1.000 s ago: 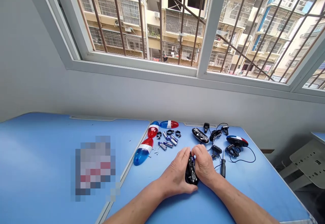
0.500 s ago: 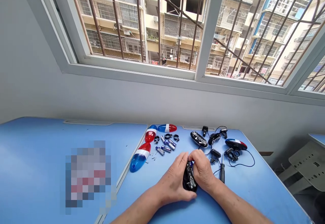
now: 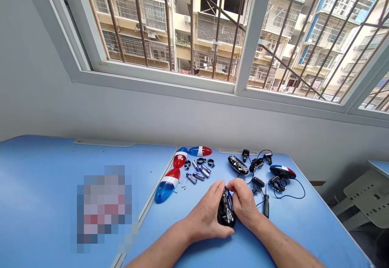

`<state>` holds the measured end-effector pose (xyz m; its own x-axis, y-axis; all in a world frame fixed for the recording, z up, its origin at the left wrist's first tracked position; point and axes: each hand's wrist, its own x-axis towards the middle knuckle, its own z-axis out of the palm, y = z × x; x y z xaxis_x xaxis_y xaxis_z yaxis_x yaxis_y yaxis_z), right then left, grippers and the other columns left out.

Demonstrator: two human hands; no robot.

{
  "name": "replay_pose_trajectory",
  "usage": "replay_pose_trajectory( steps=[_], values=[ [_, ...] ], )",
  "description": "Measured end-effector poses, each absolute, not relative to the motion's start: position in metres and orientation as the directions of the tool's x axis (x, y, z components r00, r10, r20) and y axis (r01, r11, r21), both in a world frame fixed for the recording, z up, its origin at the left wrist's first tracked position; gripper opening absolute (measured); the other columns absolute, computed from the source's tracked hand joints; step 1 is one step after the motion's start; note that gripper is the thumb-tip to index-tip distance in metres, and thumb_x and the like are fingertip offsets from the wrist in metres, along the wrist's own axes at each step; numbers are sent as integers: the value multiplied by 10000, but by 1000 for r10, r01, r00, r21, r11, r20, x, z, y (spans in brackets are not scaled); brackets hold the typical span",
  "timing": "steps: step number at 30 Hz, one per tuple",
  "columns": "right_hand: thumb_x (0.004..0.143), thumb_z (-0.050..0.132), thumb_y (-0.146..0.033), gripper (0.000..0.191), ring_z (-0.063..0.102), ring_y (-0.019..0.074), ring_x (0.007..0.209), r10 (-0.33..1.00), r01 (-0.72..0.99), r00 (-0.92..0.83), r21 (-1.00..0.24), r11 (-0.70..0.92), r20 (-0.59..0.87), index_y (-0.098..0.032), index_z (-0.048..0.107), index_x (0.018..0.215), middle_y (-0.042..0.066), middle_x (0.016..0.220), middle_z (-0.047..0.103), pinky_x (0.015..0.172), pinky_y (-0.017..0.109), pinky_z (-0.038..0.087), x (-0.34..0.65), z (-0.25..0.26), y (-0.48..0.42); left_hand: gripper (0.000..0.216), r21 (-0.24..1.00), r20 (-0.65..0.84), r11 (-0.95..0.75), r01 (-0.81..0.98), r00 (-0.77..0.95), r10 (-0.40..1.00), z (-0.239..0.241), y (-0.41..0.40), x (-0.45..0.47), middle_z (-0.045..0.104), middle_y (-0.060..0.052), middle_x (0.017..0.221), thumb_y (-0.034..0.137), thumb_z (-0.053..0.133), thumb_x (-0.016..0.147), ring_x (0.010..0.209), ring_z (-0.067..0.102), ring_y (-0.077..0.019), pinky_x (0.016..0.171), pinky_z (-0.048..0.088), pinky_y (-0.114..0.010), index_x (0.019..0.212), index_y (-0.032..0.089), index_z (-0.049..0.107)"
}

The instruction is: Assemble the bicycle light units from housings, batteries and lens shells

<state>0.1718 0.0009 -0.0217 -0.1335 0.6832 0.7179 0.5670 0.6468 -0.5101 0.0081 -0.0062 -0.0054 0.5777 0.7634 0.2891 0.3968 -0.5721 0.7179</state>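
Note:
My left hand [image 3: 206,211] is wrapped round a black oval bicycle light housing [image 3: 226,211], with batteries and inner parts showing on its upper face. Against the housing's right side, my right hand [image 3: 244,201] has its fingers curled in; a blue battery shows between the hands. Whatever its fingertips pinch, if anything, is hidden. Just right of that hand lies a screwdriver [image 3: 266,205] with a black handle. Beyond my left hand are several loose batteries [image 3: 199,175] and small screws [image 3: 184,186].
Red, white and blue covers [image 3: 167,185] lie left of the batteries, near black ring clamps [image 3: 201,161]. At the right are an uncovered light [image 3: 238,165], a covered light [image 3: 282,172] and wired black parts [image 3: 257,183]. A blurred patch [image 3: 103,203] covers something on the left table.
My right hand's fingers have drawn slightly right from the housing, so more of its upper face shows. My left hand keeps its hold.

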Motion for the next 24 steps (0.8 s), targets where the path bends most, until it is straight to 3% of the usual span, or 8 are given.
replay_pose_trajectory(
  steps=[6,13,19,24],
  values=[
    [725,361,-4,301,535,178,692,674,582,-144,-489,650,724,-212,550,834,20,744,598,643,282,437,174,-20,-2,1059,708,260,-556,436,571,779,-10,-5,5,360,-174,1445,278,830,528,1371,304,-428,1145,293,-569,1437,175,294],
    [848,382,-73,228,557,171,687,695,610,-132,-495,619,707,-208,564,834,25,741,624,623,279,444,175,-15,-6,1128,686,270,-561,463,554,788,-15,-4,5,321,-193,1503,290,824,541,1398,270,-451,1146,281,-599,1493,165,233],
    [836,446,-137,146,573,157,647,792,617,-81,-593,517,606,-195,579,824,24,730,636,565,257,432,176,-11,-9,1155,675,252,-559,482,561,788,-13,-4,5,312,-232,1497,273,836,529,1404,264,-441,1148,269,-596,1491,137,211],
    [827,492,-183,132,549,149,617,828,646,-98,-598,475,552,-194,616,783,11,687,616,562,254,416,175,-7,-12,1146,672,302,-583,457,549,779,-16,-5,5,321,-216,1496,265,831,537,1397,278,-442,1138,290,-599,1496,156,212]
  ],
)
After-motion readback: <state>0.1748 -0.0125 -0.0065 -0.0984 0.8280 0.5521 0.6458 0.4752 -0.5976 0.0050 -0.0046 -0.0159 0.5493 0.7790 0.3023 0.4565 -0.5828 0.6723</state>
